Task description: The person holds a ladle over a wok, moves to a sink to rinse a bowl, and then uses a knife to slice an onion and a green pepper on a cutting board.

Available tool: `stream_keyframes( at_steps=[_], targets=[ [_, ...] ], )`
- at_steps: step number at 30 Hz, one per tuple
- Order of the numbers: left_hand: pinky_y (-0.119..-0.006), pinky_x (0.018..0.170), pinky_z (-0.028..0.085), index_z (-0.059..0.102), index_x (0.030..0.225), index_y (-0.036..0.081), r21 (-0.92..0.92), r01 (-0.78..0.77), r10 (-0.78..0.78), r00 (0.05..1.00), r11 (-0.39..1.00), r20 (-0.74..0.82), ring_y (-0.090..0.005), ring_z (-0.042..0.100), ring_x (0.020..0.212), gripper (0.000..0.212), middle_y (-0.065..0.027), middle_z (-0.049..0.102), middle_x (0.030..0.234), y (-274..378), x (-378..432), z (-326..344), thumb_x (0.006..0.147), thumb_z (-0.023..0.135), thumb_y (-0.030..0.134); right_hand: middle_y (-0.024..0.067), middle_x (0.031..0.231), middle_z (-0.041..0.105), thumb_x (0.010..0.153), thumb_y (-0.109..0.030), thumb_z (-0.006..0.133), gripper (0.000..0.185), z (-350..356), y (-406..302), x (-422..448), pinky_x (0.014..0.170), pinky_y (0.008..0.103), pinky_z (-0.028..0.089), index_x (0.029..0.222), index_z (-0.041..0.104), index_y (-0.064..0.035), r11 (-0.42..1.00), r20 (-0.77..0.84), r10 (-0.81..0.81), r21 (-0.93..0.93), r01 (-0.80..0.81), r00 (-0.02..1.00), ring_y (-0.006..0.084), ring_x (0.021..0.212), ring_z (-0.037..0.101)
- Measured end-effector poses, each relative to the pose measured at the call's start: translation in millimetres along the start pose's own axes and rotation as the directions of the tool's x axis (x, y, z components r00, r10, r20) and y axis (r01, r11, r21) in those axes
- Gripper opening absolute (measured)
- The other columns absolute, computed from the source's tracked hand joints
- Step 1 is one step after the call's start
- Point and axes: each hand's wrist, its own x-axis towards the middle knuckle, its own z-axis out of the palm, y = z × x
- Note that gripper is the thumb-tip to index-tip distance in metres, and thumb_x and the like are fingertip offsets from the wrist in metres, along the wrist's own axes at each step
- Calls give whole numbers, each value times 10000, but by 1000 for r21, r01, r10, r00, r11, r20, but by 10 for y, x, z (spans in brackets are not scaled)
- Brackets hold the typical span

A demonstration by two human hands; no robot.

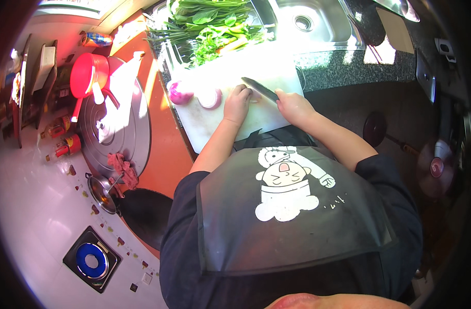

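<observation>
My right hand [295,108] grips a kitchen knife [260,88] by its handle, with the blade slanting up and left over a white cutting board [270,117]. My left hand [236,105] rests on the board with bent fingers, holding down a piece of red onion [254,96] beside the blade. The fingers partly hide that piece, and glare blurs its outline. Left of this hand lies a cut onion half [210,99], its pale face up. A purple onion piece [180,93] sits farther left, near the board's edge.
Beyond the board, leafy greens [204,23] lie over the sink, with a steel basin [322,23] to their right. On the left counter are a red saucepan [89,75], a large round lid [139,127], a pink cloth [123,170] and a dark wok [146,214]. Strong sunlight washes out the board's far part.
</observation>
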Motion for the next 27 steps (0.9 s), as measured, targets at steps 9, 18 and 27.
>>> stream_keyframes(
  at_steps=[9, 18, 27],
  targets=[
    [-442, 870, 560, 745, 1001, 58, 94, -44, 44, 999, 995, 4, -342, 660, 1014, 146, -104, 696, 1079, -63, -37, 2, 860, 712, 76, 267, 848, 720, 1030, -155, 506, 156, 213, -38, 146, 713, 586, 565, 1089, 583, -33, 997, -2, -23, -78, 22, 1000, 467, 809, 722],
    [-418, 864, 580, 747, 969, 82, 138, -114, 120, 992, 984, -31, -304, 665, 1034, 134, -72, 706, 1040, -128, -103, -30, 835, 734, 74, 247, 811, 712, 1035, -160, 482, 155, 278, -92, 96, 695, 582, 567, 1072, 575, -42, 988, 14, -23, -151, 25, 1000, 452, 786, 727],
    [-412, 855, 579, 751, 980, 84, 184, -131, 138, 990, 974, -27, -303, 667, 1026, 154, -72, 698, 1034, -104, -171, -62, 826, 748, 81, 241, 828, 718, 1025, -145, 488, 143, 241, -103, 66, 696, 571, 569, 1075, 576, -45, 986, 94, -19, -165, 35, 995, 437, 806, 734]
  ],
)
